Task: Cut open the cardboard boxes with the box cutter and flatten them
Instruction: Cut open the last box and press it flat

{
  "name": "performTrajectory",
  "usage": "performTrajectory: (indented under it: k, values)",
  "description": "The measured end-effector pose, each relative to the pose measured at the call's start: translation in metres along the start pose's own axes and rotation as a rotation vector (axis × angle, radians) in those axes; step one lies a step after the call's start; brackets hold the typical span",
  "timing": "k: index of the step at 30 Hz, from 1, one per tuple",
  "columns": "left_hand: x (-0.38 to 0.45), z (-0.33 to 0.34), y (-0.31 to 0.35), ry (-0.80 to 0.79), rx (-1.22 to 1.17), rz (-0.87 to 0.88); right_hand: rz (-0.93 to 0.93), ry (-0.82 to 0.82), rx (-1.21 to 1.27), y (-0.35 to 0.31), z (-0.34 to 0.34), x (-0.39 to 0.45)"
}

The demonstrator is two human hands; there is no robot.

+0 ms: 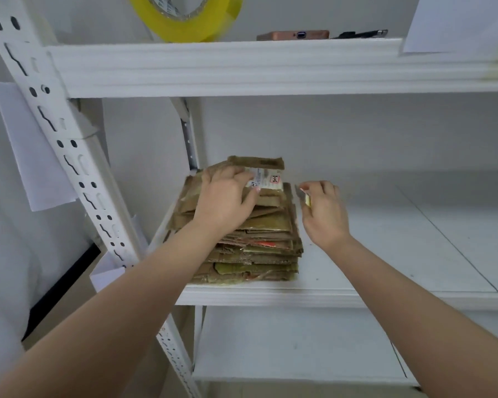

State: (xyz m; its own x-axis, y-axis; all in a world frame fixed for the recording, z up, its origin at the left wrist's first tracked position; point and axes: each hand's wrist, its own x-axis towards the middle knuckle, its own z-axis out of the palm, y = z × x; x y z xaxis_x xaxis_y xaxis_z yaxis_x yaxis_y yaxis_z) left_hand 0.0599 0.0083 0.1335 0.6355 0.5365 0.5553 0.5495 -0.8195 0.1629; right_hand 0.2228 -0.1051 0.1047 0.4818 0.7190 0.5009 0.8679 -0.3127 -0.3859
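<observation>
Pressing flattened cardboard on a white shelf while the other hand grips a small cutter.

Under the left hand (224, 201), whose fingers lie spread and fairly straight on top, sits a stack of flattened cardboard boxes (259, 248) on the middle shelf (385, 254). Just past its fingertips a white shipping label (266, 179) is stuck to the top piece; its fine print is too small to read, and only a red-framed mark at its right end stands out, not clearly legible. Just right of the stack, the right hand (324, 214) has its fingers curled round a small yellowish box cutter (306, 196), its tip pointing toward the cardboard without touching it. Above both hands, on the upper shelf (213, 67), lie a roll of yellow tape (184, 18), a brown phone (293, 35) and a dark pen-like object (360, 33).
</observation>
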Motion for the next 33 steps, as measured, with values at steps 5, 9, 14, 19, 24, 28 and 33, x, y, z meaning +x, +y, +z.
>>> performTrajectory:
  k: [5,9,14,19,24,28,33]
  values:
    - [0.010,0.018,0.051,0.041,-0.080,0.120,0.133,-0.004,-0.014,0.039,-0.017,-0.012]
    - [0.019,0.034,0.088,0.041,-0.106,0.209,0.249,-0.028,-0.053,0.076,-0.032,-0.015]
    - [0.031,0.072,0.137,0.002,-0.119,0.295,0.365,-0.065,-0.097,0.134,-0.049,-0.013]
    - [0.036,0.132,0.190,-0.209,-0.139,0.212,0.367,-0.230,-0.194,0.217,-0.065,-0.016]
    - [0.028,0.196,0.231,-0.464,-0.016,0.050,0.277,-0.443,-0.211,0.290,-0.061,-0.024]
    - [0.013,0.225,0.248,-0.588,0.032,-0.112,0.174,-0.545,-0.176,0.321,-0.053,-0.032]
    - [0.004,0.233,0.261,-0.577,0.037,-0.234,0.067,-0.464,-0.181,0.333,-0.047,-0.037]
